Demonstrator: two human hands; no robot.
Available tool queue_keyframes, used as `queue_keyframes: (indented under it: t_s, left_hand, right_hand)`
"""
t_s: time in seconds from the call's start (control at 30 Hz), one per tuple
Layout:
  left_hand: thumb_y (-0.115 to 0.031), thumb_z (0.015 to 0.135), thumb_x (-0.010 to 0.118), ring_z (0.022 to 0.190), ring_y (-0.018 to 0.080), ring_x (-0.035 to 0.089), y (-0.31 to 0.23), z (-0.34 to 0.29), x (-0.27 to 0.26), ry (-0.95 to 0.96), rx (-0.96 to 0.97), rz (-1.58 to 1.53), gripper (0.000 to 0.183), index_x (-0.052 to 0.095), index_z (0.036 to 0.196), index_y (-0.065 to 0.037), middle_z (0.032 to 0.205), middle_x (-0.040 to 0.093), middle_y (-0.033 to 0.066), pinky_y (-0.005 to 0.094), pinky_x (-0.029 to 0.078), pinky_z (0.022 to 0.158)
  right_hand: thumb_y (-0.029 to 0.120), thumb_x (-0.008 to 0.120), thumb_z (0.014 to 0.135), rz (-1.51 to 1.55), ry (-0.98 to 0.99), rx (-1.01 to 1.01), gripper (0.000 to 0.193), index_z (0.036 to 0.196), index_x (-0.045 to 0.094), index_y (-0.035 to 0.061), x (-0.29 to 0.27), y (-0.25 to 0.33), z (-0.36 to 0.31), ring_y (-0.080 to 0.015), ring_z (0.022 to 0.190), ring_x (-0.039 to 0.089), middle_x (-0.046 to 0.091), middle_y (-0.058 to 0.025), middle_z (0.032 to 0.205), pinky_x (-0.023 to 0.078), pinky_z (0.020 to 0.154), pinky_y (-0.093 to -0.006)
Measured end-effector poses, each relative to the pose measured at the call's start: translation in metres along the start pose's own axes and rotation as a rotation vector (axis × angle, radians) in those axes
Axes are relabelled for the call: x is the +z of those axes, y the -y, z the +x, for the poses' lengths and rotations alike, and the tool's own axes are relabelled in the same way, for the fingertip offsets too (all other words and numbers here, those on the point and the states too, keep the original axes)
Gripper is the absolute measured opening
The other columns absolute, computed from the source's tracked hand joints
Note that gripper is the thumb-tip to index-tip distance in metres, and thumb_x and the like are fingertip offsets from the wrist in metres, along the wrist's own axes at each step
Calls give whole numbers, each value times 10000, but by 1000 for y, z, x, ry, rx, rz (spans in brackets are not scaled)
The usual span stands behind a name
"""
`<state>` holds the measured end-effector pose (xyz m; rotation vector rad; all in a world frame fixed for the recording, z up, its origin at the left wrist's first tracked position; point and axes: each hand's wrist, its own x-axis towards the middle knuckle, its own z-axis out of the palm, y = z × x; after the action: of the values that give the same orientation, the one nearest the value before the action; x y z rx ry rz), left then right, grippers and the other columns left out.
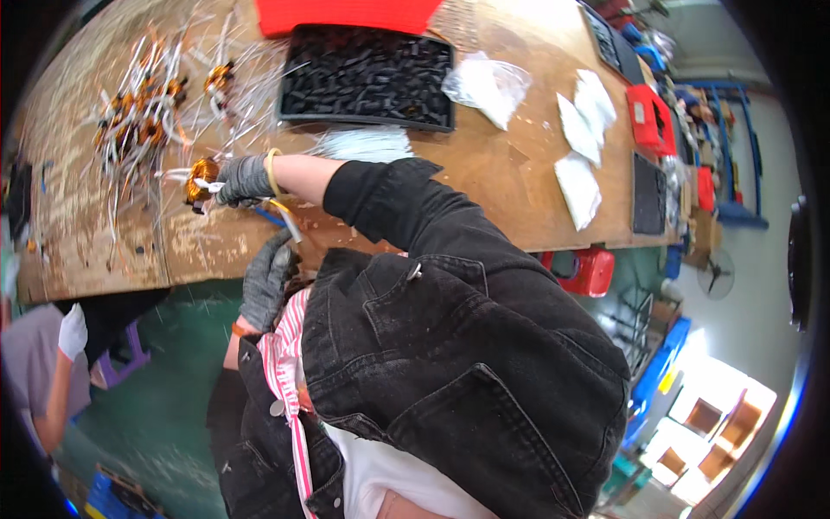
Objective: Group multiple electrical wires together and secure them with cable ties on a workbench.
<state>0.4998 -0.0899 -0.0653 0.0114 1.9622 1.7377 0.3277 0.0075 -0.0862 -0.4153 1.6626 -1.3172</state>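
My right hand (245, 179), in a grey glove with a yellow band at the wrist, reaches across the wooden table. Its fingers are closed at a copper-wound ring coil (202, 179) with white leads. Nearer to my body, my left hand (266, 281), also in a grey glove, is at the table's front edge with its fingers bent together; what they hold, if anything, is hidden. Between the two hands lie a blue wire (270, 216) and a yellow-and-white lead (288, 221). More copper coils (143, 121) with tangled white leads are heaped at the far left.
A black tray (279, 114) full of small black parts stands at the back, beside a red container (346, 16). White strips (367, 143) lie before it. Plastic bags (488, 86) and white sheets (577, 186) are on the right. Another person's white-gloved hand (73, 333) is at the left.
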Motion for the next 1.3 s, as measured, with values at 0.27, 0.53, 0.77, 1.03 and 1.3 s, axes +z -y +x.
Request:
queue_keyframes:
  t_s: [0.27,0.53,0.77,1.03,1.3]
  left_hand:
    - [-101,857,514,739,123,530,41,18,14,82,-139,235,276,533,1125,-37,891,590,76,265,450,669]
    - [-103,860,518,658,111,487,16,40,61,152,-379,253,266,537,1118,-42,837,578,41,244,422,587]
    - [-139,867,504,627,110,479,22,60,72,210,-395,362,269,527,1113,-34,788,570,54,260,421,550]
    - [-201,851,531,798,214,588,42,63,57,149,-323,560,302,545,1087,-14,929,621,150,316,459,715]
    - [-222,853,528,840,230,588,46,76,65,142,-404,596,302,554,1066,-8,943,614,161,323,453,747]
  right_hand:
    - [218,612,773,155,-426,-293,391,1120,515,66,-65,-9,-244,-55,570,467,530,8,751,387,497,-204]
    - [278,649,773,-370,-1622,-415,477,1155,470,56,-132,-121,-407,-148,769,542,579,-64,942,458,661,-264]
    - [320,601,762,-508,-1753,220,421,1083,516,62,-218,-219,-457,-327,894,562,589,-183,972,443,784,-390]
    - [317,555,771,-494,-1622,568,371,1073,545,103,-338,-257,-418,-333,943,545,583,-171,1004,440,809,-394]
    - [163,512,767,-855,-1509,823,526,1272,376,106,-345,-284,-366,-286,1230,334,362,-146,1319,287,1003,-365]
